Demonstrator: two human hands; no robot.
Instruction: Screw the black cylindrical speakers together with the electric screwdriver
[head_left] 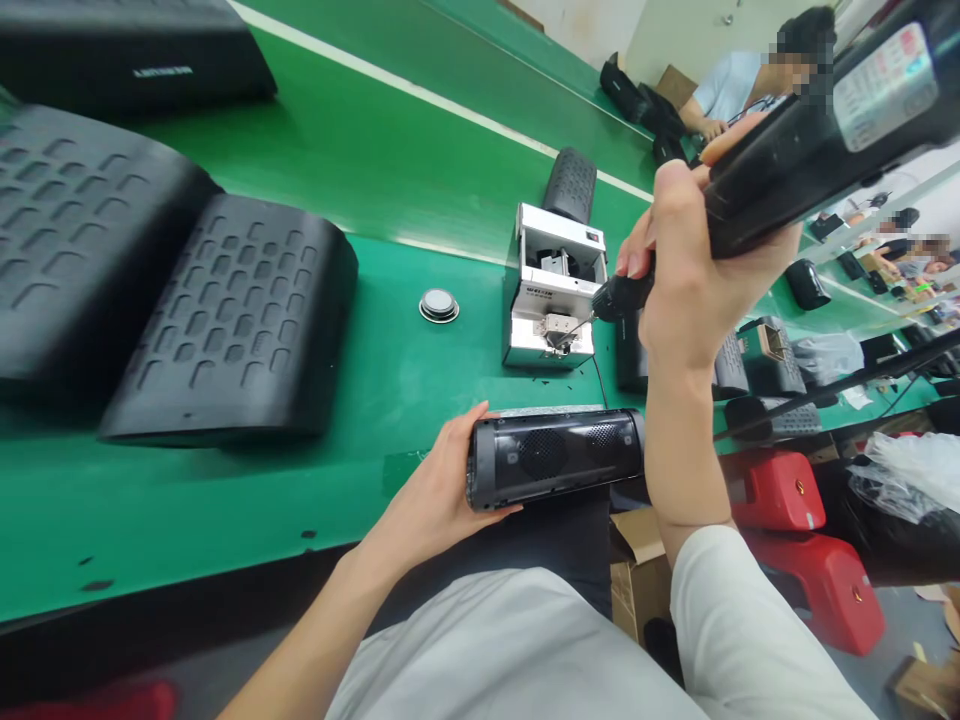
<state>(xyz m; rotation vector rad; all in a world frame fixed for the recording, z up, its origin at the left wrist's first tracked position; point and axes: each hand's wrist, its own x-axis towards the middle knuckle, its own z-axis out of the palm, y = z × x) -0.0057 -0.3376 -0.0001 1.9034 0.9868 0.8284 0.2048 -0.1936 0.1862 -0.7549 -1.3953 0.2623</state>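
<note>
My left hand (439, 475) grips the left end of a black speaker housing (574, 455) at the table's front edge, thumb above and fingers below. The housing lies lengthwise, with perforated round patches on its glossy face. Raised at the right, my right hand (682, 260) is wrapped round a black electric screwdriver (787, 155) with a label on its body. Its thin bit points down left to the front of a white screw feeder (555, 280). Whether the bit touches a screw there is too small to tell.
Large black dimpled housings (244, 310) stand at the left, and another (571, 183) is behind the feeder. A small round metal tin (439, 305) lies on the green table (420, 375). Red stools (787, 490) and a cardboard box (637, 580) are at lower right. A co-worker (731, 90) sits across.
</note>
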